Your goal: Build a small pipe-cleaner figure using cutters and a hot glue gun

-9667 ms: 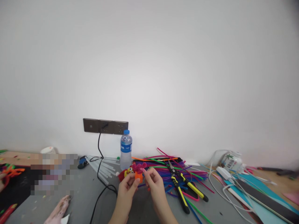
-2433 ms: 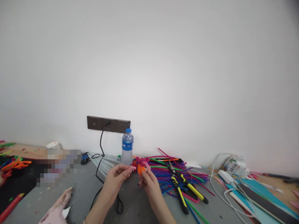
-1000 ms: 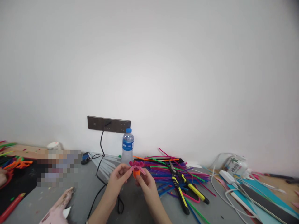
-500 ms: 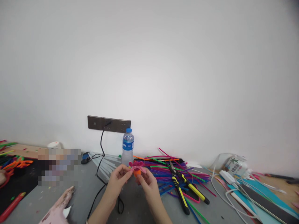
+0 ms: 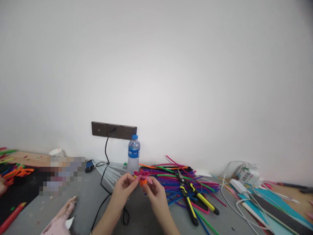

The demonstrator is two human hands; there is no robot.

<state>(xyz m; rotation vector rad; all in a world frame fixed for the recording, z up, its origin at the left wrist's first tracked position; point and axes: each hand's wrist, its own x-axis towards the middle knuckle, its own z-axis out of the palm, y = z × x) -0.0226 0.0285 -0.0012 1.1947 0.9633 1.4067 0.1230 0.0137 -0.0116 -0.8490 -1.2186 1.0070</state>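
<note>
Between my two hands is a small pink flower shape with several looped petals and an orange part below its middle. It looks made of pipe cleaners. My left hand pinches a petal on the left side between thumb and fingers. On the other side, my right hand has its thumb by the orange part and its fingers at a right petal. The other fingers of both hands curl out of sight behind. A water bottle with a blue cap stands just behind the flower.
Right of my hands lies a heap of coloured pipe cleaners with yellow-and-black pliers on top. White cables cross papers farther right. A black cord runs from the wall socket. Glue sticks lie left of the bottle.
The pink flower's petals have tilted and spread slightly between my fingers. Both hands stay in nearly the same place.
</note>
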